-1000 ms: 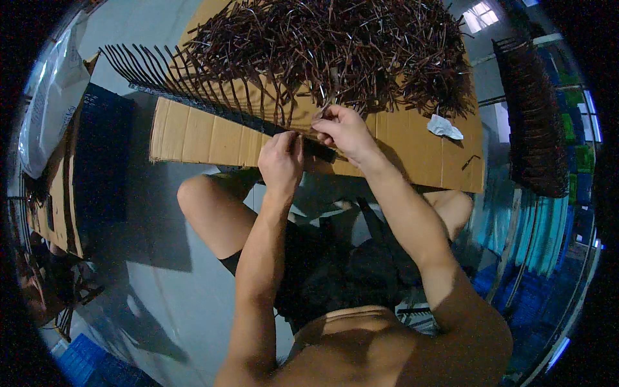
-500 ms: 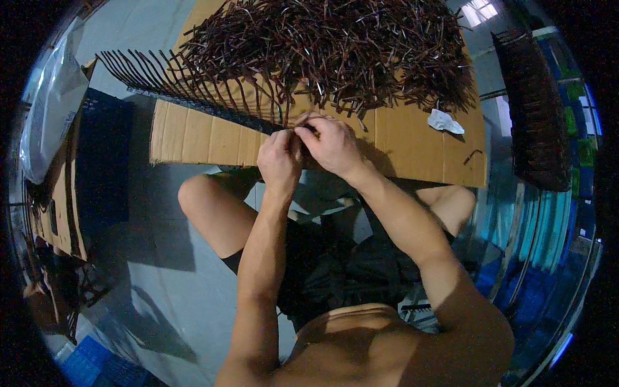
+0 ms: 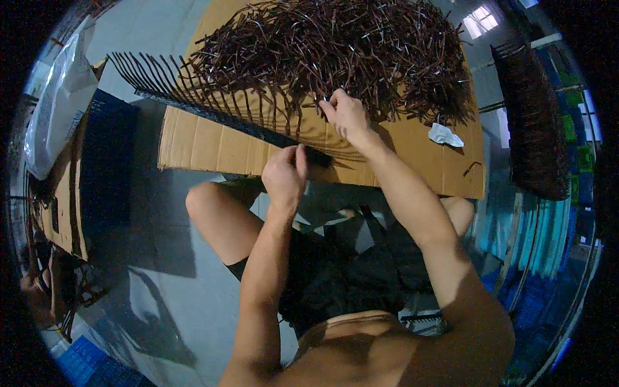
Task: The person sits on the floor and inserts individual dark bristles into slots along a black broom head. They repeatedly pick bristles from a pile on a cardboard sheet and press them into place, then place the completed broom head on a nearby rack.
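A long dark strip (image 3: 225, 124) slants across the cardboard, with a row of thin brown rods standing up from its left and middle parts. My left hand (image 3: 284, 175) is closed on the strip near its right end, thumb uppermost. At the near edge of a big heap of short brown rods (image 3: 361, 48), my right hand (image 3: 350, 117) has its thumb and fingers drawn together. Its fingertips touch the heap, and what they pinch is too small to make out.
The cardboard sheet (image 3: 213, 143) lies under the heap, above my bent knees. A crumpled white scrap (image 3: 445, 135) and one bent rod (image 3: 472, 169) lie at its right. A brown-bristled rack (image 3: 535, 122) stands farther right; a clear plastic bag (image 3: 58, 103) is at left.
My right hand has left the strip and moved up and to the right to the heap. My left hand stays on the strip, slightly lower in view, and the strip's right end now shows.
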The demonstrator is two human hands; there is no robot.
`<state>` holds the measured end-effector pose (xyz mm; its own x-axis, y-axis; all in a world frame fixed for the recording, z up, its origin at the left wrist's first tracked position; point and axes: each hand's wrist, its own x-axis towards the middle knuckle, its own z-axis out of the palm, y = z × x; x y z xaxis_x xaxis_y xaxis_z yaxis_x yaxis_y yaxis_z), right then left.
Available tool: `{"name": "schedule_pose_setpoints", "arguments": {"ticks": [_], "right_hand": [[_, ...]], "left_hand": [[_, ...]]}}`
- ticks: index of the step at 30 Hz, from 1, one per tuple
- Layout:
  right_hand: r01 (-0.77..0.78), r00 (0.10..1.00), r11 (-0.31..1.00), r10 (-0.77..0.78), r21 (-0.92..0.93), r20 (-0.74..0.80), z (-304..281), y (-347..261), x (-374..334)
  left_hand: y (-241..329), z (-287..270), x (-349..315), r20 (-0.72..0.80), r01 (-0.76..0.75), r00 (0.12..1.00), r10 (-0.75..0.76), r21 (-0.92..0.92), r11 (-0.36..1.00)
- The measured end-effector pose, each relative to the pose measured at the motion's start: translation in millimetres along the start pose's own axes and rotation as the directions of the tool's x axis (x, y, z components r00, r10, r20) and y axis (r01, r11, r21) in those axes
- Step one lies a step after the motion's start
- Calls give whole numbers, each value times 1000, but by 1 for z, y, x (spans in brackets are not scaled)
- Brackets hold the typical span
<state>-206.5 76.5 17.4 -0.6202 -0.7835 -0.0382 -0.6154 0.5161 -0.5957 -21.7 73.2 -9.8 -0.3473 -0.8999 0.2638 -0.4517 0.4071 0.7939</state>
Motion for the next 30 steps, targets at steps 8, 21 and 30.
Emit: {"name": "schedule_pose_setpoints", "arguments": {"ticks": [8, 21, 30], "right_hand": [[-465, 883, 664, 298, 585, 363, -7, -11, 1], [-222, 950, 660, -20, 718, 312, -11, 3, -63], [81, 985, 791, -158, 607, 75, 4, 2, -75]], "left_hand": [[-4, 8, -2, 67, -135, 989, 131, 54, 989], [4, 11, -1, 118, -42, 992, 49, -66, 997], [8, 8, 0, 141, -121, 983, 121, -7, 993]]}}
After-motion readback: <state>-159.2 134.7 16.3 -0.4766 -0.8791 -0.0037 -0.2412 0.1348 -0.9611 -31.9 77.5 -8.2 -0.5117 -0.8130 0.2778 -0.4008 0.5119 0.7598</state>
